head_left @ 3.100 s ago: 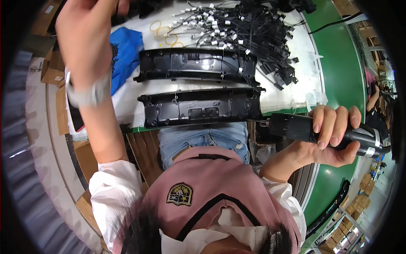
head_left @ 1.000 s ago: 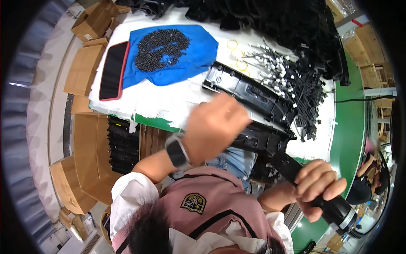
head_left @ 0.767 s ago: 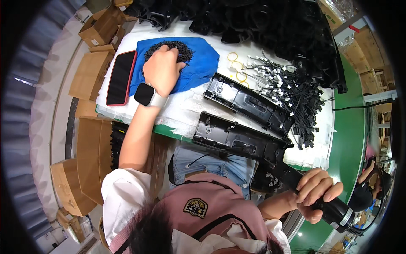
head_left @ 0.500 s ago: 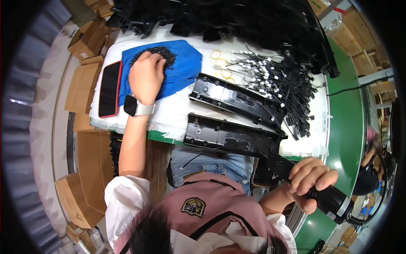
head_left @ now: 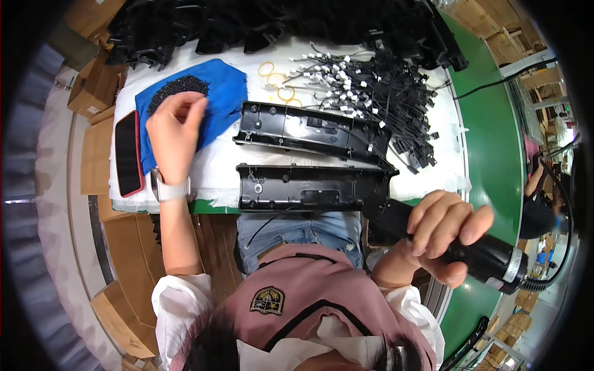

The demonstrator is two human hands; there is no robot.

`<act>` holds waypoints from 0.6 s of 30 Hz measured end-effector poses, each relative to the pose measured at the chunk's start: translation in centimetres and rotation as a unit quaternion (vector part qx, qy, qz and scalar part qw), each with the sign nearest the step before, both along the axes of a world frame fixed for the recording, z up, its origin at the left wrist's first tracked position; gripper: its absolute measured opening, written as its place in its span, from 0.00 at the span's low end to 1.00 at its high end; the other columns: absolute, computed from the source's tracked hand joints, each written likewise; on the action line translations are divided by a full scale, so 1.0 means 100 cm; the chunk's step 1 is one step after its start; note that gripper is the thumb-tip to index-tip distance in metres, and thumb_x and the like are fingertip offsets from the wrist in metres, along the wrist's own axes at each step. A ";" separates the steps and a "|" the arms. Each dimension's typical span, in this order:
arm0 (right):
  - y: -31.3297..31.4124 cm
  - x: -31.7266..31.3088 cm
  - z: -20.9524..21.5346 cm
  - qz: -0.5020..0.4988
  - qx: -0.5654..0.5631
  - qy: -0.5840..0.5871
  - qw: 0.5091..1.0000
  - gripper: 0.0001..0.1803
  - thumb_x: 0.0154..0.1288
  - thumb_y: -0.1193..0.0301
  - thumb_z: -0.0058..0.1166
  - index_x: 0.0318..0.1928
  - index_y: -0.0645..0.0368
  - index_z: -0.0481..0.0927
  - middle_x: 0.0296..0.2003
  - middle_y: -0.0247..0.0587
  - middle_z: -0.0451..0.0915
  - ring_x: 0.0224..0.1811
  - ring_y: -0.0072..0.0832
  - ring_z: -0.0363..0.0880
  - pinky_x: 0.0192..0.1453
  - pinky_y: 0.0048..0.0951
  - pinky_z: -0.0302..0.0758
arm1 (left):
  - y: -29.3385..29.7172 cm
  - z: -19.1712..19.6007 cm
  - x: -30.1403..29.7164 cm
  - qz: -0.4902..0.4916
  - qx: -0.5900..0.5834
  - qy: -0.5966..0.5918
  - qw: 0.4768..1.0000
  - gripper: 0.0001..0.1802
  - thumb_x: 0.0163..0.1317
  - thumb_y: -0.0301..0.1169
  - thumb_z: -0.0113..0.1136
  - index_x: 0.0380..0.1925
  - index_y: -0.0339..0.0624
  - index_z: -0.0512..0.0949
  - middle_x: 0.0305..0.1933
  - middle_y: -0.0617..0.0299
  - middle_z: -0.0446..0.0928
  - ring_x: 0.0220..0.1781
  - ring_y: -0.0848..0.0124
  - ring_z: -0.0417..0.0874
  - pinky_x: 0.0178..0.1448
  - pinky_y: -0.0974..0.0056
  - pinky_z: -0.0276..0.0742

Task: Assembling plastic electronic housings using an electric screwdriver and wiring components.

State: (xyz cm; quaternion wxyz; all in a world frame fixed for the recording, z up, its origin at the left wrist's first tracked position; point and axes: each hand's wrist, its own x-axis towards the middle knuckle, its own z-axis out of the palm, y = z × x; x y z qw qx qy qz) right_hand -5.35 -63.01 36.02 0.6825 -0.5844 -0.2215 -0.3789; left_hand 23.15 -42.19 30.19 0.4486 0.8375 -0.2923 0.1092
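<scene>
My left hand (head_left: 172, 135) is at the near edge of a heap of small black screws (head_left: 180, 85) on a blue cloth (head_left: 224, 79). Its thumb and fingertips are pinched together, and whatever may be between them is too small to make out. In my right hand (head_left: 440, 230) is a black electric screwdriver (head_left: 486, 261), its cord leaving the rear end and its front pointing left. Two long black plastic housings (head_left: 272, 185) lie side by side before me, hollow faces up. The front of the screwdriver overlaps the right end of the nearer one.
A phone (head_left: 127, 154) in a red case lies left of the cloth. Black cables (head_left: 396, 102) with white connectors are heaped at the right, beside yellow rubber bands (head_left: 286, 93). Black parts (head_left: 260, 25) fill the back. Cardboard boxes (head_left: 127, 260) stand left; a person (head_left: 537, 204) is far right.
My left hand has drawn back from the screw heap, its fingers now pinched and more of the heap showing. My right hand keeps its grip on the screwdriver. The whole view has shifted.
</scene>
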 end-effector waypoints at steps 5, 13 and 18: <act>0.013 0.008 0.004 -0.039 0.118 -0.094 0.988 0.19 0.63 0.61 0.62 0.46 0.54 0.67 0.22 0.29 0.77 0.16 0.20 0.76 0.25 0.24 0.74 | -0.015 0.018 -0.096 -0.282 -0.098 0.320 0.899 0.04 0.59 0.21 0.60 0.34 0.32 0.82 0.29 0.61 0.80 0.27 0.77 0.81 0.31 0.73 0.74; 0.022 0.009 -0.001 -0.003 0.180 -0.112 0.977 0.18 0.64 0.63 0.60 0.45 0.55 0.67 0.21 0.30 0.76 0.14 0.20 0.74 0.24 0.24 0.73 | -0.014 0.014 -0.128 -0.409 -0.097 0.420 0.804 0.04 0.56 0.16 0.60 0.32 0.30 0.81 0.33 0.56 0.78 0.31 0.75 0.80 0.35 0.73 0.76; 0.024 0.010 -0.004 0.029 0.145 -0.101 0.984 0.19 0.64 0.62 0.62 0.46 0.55 0.66 0.22 0.32 0.77 0.15 0.22 0.75 0.23 0.25 0.74 | -0.011 0.011 -0.128 -0.408 -0.068 0.366 0.834 0.08 0.48 0.15 0.64 0.30 0.32 0.82 0.32 0.58 0.79 0.30 0.74 0.80 0.35 0.72 0.75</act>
